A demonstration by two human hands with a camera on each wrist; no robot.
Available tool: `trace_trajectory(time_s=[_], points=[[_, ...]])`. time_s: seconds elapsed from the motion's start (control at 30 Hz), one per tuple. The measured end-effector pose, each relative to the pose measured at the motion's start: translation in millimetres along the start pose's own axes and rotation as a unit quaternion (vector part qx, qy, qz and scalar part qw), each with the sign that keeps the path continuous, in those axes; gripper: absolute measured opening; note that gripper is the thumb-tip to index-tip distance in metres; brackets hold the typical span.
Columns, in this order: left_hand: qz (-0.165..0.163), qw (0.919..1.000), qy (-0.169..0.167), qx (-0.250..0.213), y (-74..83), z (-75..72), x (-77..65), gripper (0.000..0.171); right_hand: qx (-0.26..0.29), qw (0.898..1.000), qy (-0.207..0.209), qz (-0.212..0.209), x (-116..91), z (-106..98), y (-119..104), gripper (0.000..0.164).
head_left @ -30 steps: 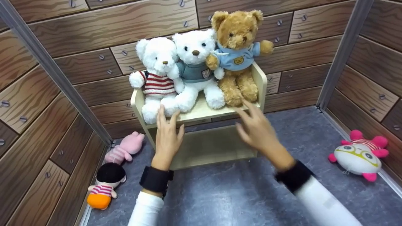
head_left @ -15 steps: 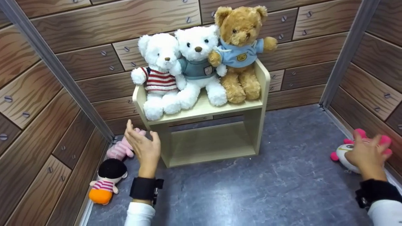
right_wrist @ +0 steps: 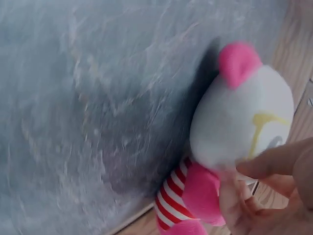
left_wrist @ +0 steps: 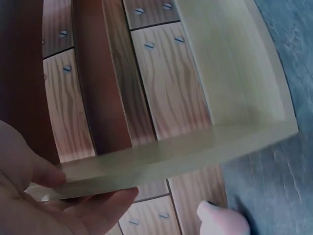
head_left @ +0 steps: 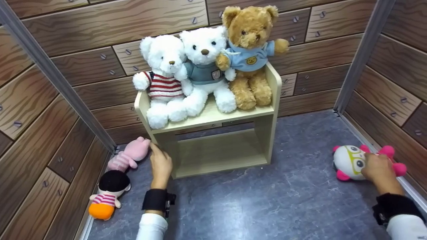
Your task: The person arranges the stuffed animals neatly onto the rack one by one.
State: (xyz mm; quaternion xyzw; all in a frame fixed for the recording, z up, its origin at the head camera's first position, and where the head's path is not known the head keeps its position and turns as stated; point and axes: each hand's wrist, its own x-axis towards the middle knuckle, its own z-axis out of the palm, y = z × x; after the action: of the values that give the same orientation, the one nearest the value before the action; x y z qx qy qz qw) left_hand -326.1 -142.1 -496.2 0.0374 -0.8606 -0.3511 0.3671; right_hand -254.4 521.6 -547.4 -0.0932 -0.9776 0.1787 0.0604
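At the right, my right hand (head_left: 380, 168) pinches a plush toy (head_left: 343, 161) with a white head, yellow glasses and pink limbs. In the right wrist view, thumb and fingers meet near its neck, above the red-striped body (right_wrist: 173, 200). My left hand (head_left: 161, 166) is at the left side panel of a small pale wooden shelf (head_left: 220, 150). The left wrist view has the thumb on one face of the panel (left_wrist: 146, 169) and fingers on the other. On the shelf sit a white bear in a striped sweater (head_left: 165, 86), a white bear in grey-green (head_left: 203, 73) and a brown bear (head_left: 252, 60).
Along the left wall lie a pink plush toy (head_left: 133, 151) and a black-haired doll (head_left: 113, 181) with orange bottoms. Wood-patterned walls (head_left: 383, 80) stand behind and on both sides. The floor (head_left: 250, 203) is grey and marbled.
My right hand went from near the shelf to the plush toy at the right, whose head now points left. My left hand dropped from before the bears, swung left, then took hold of the shelf's side.
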Motion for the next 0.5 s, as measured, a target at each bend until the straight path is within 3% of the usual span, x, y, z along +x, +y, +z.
trace_trajectory(time_s=[0.1, 0.37, 0.5], points=[[0.005, 1.0, -0.003, 0.007, -1.0, -2.2, 2.3, 0.047, -0.025, 1.0, -0.006, -0.013, 4, -2, -3, 0.041], [0.01, 0.9998, -0.012, 0.009, 0.0, -4.3, 0.5, 0.043, -0.046, 0.994, -0.076, -0.056, 14, -8, 0, 0.045], [0.009, 0.9999, -0.006, 0.005, -1.1, -3.7, -1.7, 0.042, -0.053, 0.993, -0.08, -0.072, 16, 0, -7, 0.068]])
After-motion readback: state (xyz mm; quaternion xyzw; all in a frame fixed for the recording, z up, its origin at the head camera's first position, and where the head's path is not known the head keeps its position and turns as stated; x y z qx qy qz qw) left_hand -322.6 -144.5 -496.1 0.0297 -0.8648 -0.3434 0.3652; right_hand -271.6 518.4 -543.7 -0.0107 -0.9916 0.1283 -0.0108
